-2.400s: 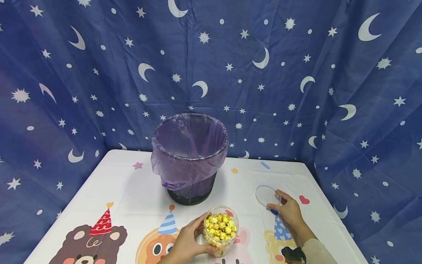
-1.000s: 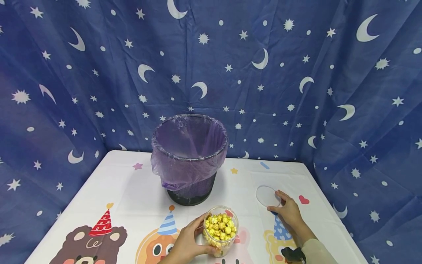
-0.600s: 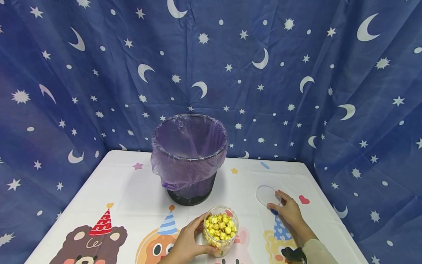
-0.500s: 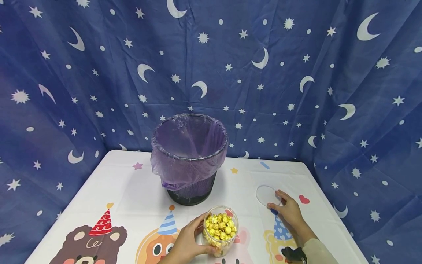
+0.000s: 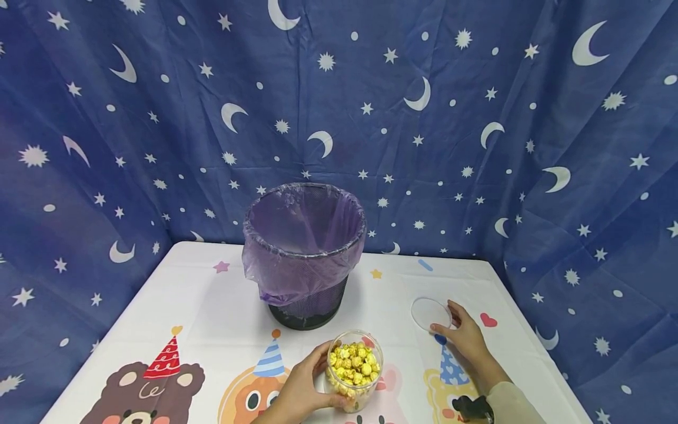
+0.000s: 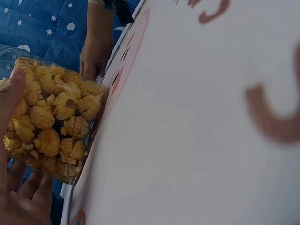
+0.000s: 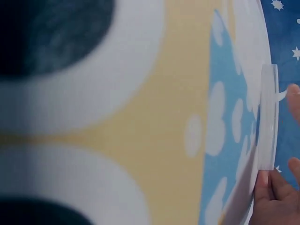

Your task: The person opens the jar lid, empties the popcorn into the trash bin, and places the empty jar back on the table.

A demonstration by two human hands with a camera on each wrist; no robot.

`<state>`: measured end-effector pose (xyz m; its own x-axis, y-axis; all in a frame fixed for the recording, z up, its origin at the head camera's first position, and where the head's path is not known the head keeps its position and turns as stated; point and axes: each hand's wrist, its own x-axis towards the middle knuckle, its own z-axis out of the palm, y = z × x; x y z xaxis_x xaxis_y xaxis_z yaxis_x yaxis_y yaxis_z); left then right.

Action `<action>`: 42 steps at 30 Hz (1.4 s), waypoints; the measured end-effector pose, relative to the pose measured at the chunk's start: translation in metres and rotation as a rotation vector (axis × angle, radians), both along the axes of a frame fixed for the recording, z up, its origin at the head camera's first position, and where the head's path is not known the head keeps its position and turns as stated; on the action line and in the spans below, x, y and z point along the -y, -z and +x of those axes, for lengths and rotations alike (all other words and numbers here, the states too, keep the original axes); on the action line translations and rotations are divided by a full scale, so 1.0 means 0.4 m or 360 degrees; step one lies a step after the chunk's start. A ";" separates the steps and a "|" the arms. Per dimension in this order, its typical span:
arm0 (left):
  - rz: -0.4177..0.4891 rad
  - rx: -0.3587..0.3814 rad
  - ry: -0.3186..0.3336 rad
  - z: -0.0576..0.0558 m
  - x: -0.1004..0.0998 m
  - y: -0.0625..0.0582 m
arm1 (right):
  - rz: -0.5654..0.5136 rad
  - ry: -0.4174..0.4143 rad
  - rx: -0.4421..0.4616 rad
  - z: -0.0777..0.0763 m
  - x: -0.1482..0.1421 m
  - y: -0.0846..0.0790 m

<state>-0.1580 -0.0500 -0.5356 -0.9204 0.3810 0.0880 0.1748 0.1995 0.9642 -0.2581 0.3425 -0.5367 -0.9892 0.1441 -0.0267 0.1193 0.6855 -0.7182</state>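
My left hand grips a clear round plastic jar from its left side, thumb in front and fingers behind. The jar has no lid on and holds yellow popcorn, which also fills the jar wall in the left wrist view. To the right, a clear round lid lies on the table. My right hand is beside it with fingers spread, fingertips around its right edge. In the right wrist view the lid appears edge-on, one finger and the thumb standing off it.
A black mesh bin lined with a purple bag stands behind the jar. A white tablecloth with cartoon animals covers the table. A blue curtain with moons and stars hangs behind.
The right fingers have loosened from the lid, the index finger lifting off its edge. The left hand and the popcorn jar have stayed in place.
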 end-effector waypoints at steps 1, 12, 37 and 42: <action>0.0015 0.0003 0.0009 -0.001 -0.001 0.000 | -0.0016 0.0001 -0.0007 0.000 -0.002 -0.004; 0.0014 -0.0038 0.0008 -0.001 0.002 0.011 | 0.0035 -0.0027 -0.0173 -0.070 0.009 -0.172; -0.0040 -0.0074 -0.0005 0.000 0.004 0.001 | -0.0665 -0.0491 -0.0035 -0.205 0.464 -0.620; -0.0060 -0.0089 -0.0002 0.000 0.002 0.006 | -0.0713 -0.0490 0.0035 -0.206 0.491 -0.611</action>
<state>-0.1582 -0.0508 -0.5381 -0.9148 0.3841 0.1251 0.2281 0.2355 0.9447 -0.3405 0.1463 -0.2923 -0.9824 -0.1827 -0.0398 -0.0208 0.3184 -0.9477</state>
